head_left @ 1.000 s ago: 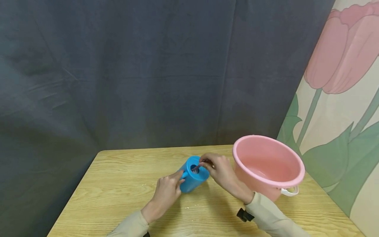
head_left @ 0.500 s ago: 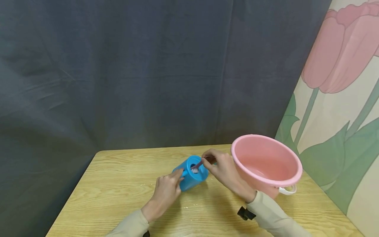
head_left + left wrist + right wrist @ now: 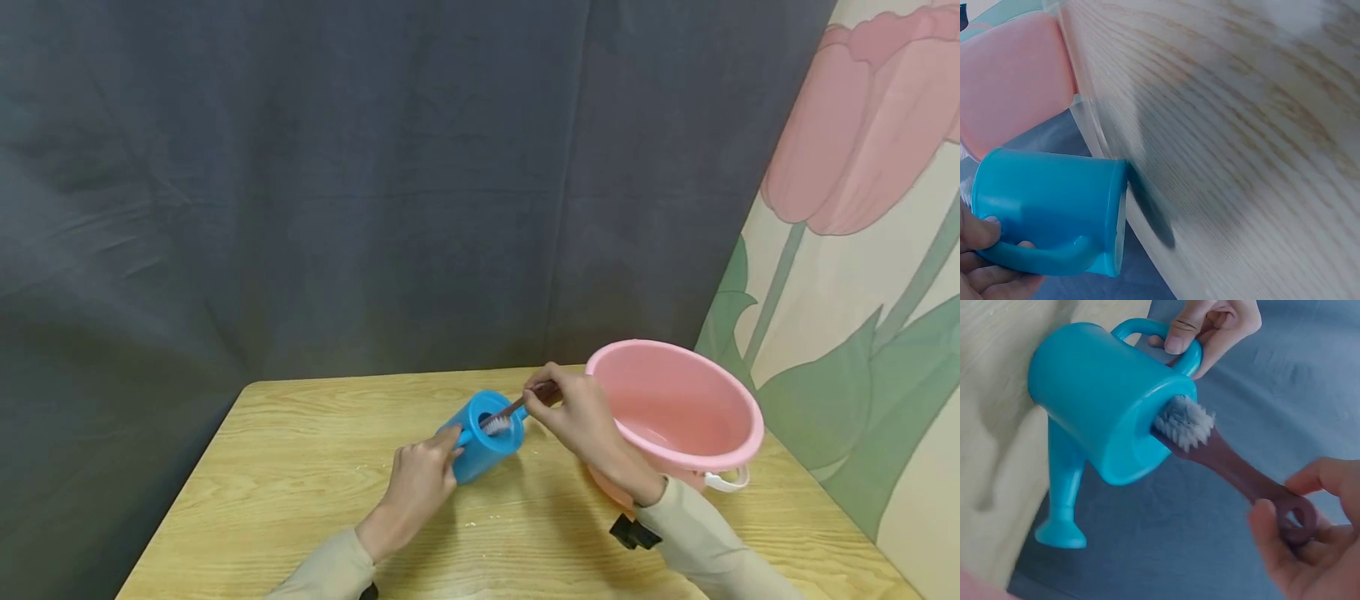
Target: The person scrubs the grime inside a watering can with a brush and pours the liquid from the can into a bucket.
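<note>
Blue watering can (image 3: 480, 458) between both hands (image 3: 414, 492) (image 3: 581, 417)

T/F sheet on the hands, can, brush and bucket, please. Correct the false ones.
1. The left hand grips the can handle of the blue watering can. True.
2. The right hand holds a brush with its bristles at the can's top. True.
3. The right hand grips the brush by its bristles. False: it holds the looped end.
4. The blue watering can stands upright. False: it is tilted.
5. In the head view, a pink bucket is right of the can. True.
6. The bucket handle is black. False: it is white.
</note>
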